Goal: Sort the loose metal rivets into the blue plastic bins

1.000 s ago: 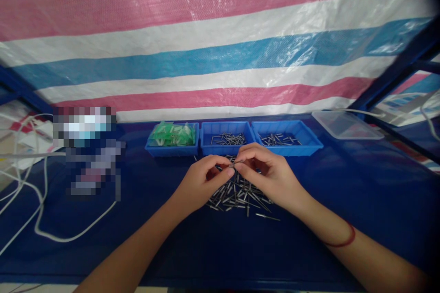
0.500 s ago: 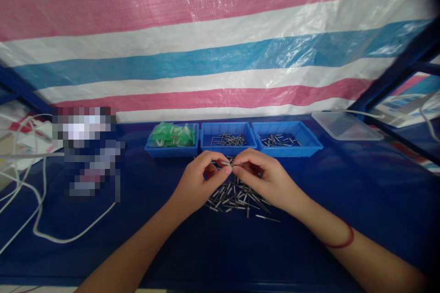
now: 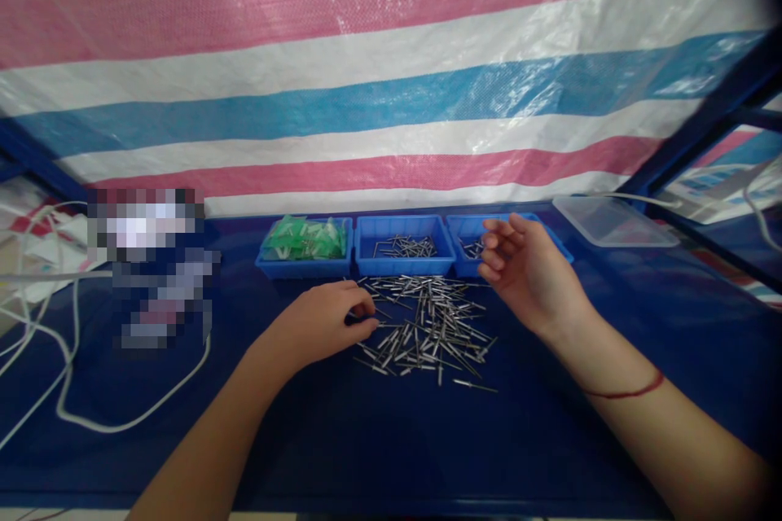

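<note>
A loose pile of silver blind rivets (image 3: 437, 317) with thin pins lies on the dark blue table. My left hand (image 3: 327, 317) is at the pile's left edge, thumb and curled fingers apart; its fingertips are close to a few rivets, and I cannot tell if they touch. Over the front of the right blue bin (image 3: 559, 248) hovers my right hand (image 3: 531, 273), palm turned inward, fingers loosely bent and apart, holding nothing visible. It hides much of that bin, where some rivets show. More rivets lie in the middle blue bin (image 3: 405, 267).
The left blue bin (image 3: 305, 269) holds green plastic packets (image 3: 309, 238). A clear plastic lid (image 3: 614, 221) lies at the back right. White cables (image 3: 116, 428) trail along the left, beside a blurred-out patch. A striped sheet (image 3: 379, 114) hangs behind the table.
My hands were together above the pile, pinching a rivet. They have parted: the left went down and left to the pile's edge, the right went right to the right bin and opened.
</note>
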### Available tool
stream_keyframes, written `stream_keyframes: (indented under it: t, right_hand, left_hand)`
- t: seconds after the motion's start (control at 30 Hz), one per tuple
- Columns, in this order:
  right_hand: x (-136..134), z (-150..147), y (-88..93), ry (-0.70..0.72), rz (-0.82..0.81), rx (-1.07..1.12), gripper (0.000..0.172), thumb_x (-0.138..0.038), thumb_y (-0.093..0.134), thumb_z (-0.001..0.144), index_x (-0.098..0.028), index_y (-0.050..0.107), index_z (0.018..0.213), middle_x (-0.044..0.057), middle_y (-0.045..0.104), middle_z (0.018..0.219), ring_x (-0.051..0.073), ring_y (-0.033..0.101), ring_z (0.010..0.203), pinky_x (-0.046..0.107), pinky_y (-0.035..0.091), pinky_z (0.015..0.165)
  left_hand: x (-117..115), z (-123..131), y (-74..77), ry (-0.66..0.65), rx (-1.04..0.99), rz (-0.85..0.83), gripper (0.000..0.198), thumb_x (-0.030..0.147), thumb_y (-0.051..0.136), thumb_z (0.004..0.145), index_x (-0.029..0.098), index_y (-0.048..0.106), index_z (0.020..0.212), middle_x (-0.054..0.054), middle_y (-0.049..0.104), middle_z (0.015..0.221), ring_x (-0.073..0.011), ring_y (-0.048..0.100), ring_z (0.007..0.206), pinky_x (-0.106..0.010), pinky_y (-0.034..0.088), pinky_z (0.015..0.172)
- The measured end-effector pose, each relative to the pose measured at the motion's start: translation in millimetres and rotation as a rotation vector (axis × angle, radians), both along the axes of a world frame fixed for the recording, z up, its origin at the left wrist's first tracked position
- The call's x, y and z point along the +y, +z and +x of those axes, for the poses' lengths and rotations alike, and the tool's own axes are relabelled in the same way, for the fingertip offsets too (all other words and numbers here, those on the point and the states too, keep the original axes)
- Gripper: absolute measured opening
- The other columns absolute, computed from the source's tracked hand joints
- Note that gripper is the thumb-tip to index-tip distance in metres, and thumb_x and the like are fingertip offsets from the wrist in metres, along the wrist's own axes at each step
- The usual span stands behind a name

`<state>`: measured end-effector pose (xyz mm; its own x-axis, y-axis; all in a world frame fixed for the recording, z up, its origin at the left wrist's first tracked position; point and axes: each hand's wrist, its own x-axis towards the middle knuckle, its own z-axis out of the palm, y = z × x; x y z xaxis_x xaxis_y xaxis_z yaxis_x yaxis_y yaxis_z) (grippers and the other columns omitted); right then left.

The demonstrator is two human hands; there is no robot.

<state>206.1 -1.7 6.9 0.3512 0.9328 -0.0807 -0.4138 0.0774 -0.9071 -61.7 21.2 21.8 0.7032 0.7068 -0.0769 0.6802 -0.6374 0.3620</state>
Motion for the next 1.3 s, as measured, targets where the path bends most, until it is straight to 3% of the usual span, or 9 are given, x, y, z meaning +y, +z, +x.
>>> stream_keyframes:
  t: [0.1, 0.3, 0.5, 0.63, 0.87, 1.0, 1.17, 1.3]
  right_hand:
    - [-2, -3, 1.8, 0.032, 0.011, 0.001, 0.023, -0.043, 0.056, 0.079, -0.020, 0.060, 0.081, -0.003, 0.045, 0.068, 0.007, 0.033, 0.047, 0.022, 0.031, 0.040]
    - [-10, -21, -0.6, 0.157, 0.007, -0.112, 0.019, -0.037, 0.060, 0.079, -0.018, 0.063, 0.076, -0.003, 0.046, 0.066, 0.007, 0.035, 0.048, 0.023, 0.029, 0.042]
    - [-18, -35, -8.4, 0.327, 0.091, -0.732, 0.021, -0.035, 0.056, 0.083, -0.018, 0.063, 0.074, -0.001, 0.054, 0.066, 0.011, 0.045, 0.056, 0.025, 0.035, 0.051]
    - [-23, -43, -13.4, 0.326, 0.183, -1.016, 0.014, -0.029, 0.061, 0.080, -0.019, 0.064, 0.089, 0.000, 0.059, 0.072, 0.012, 0.048, 0.060, 0.028, 0.039, 0.058]
    - [-24, -49, -19.5, 0.280, 0.208, -0.743, 0.020, -0.039, 0.061, 0.083, -0.019, 0.062, 0.078, 0.001, 0.057, 0.070, 0.013, 0.049, 0.062, 0.028, 0.042, 0.060]
    - [-23, -48, -19.7, 0.274, 0.220, -0.701, 0.018, -0.035, 0.062, 0.083, -0.019, 0.062, 0.077, 0.001, 0.058, 0.071, 0.013, 0.051, 0.064, 0.028, 0.042, 0.061]
    - [-26, -52, -17.9, 0.288, 0.242, -0.661, 0.014, -0.033, 0.064, 0.081, -0.019, 0.065, 0.080, 0.001, 0.062, 0.073, 0.013, 0.053, 0.063, 0.028, 0.043, 0.059]
    - [-28, -53, -16.9, 0.304, 0.258, -0.653, 0.013, -0.031, 0.064, 0.081, -0.019, 0.067, 0.083, 0.002, 0.063, 0.074, 0.013, 0.052, 0.062, 0.028, 0.042, 0.057]
  left_hand:
    - [0, 1, -3.0, -0.014, 0.054, -0.023, 0.017, 0.036, 0.061, 0.083, 0.021, 0.067, 0.089, -0.002, 0.064, 0.093, -0.0176, 0.061, 0.081, -0.026, 0.043, 0.070]
    - [0, 4, -9.1, -0.034, 0.062, -0.012, 0.019, 0.028, 0.050, 0.091, 0.019, 0.067, 0.091, -0.004, 0.063, 0.096, -0.0170, 0.061, 0.083, -0.027, 0.045, 0.075]
    - [1, 8, -10.3, -0.014, -0.062, 0.025, 0.021, 0.028, 0.045, 0.095, 0.017, 0.062, 0.090, -0.004, 0.059, 0.092, -0.0163, 0.058, 0.082, -0.027, 0.044, 0.075]
    - [-3, 14, -7.2, 0.038, -0.285, 0.036, 0.019, 0.029, 0.044, 0.095, 0.017, 0.059, 0.089, -0.002, 0.057, 0.088, -0.0141, 0.055, 0.077, -0.026, 0.042, 0.072]
    - [-13, 27, -11.1, 0.062, -0.432, 0.014, 0.017, 0.028, 0.046, 0.095, 0.017, 0.057, 0.090, -0.001, 0.054, 0.084, -0.0123, 0.051, 0.072, -0.025, 0.040, 0.070]
    - [-17, 31, -15.6, 0.087, -0.453, 0.002, 0.016, 0.029, 0.049, 0.094, 0.016, 0.057, 0.090, -0.001, 0.055, 0.085, -0.0125, 0.053, 0.074, -0.025, 0.041, 0.070]
    - [-18, 32, -19.2, 0.116, -0.543, -0.023, 0.021, 0.033, 0.055, 0.091, 0.018, 0.059, 0.105, -0.004, 0.058, 0.099, -0.0130, 0.055, 0.079, -0.025, 0.043, 0.070]
    - [-16, 33, -19.1, 0.144, -0.620, -0.051, 0.017, 0.030, 0.058, 0.088, 0.019, 0.064, 0.100, -0.004, 0.057, 0.099, -0.0128, 0.055, 0.080, -0.024, 0.044, 0.067]
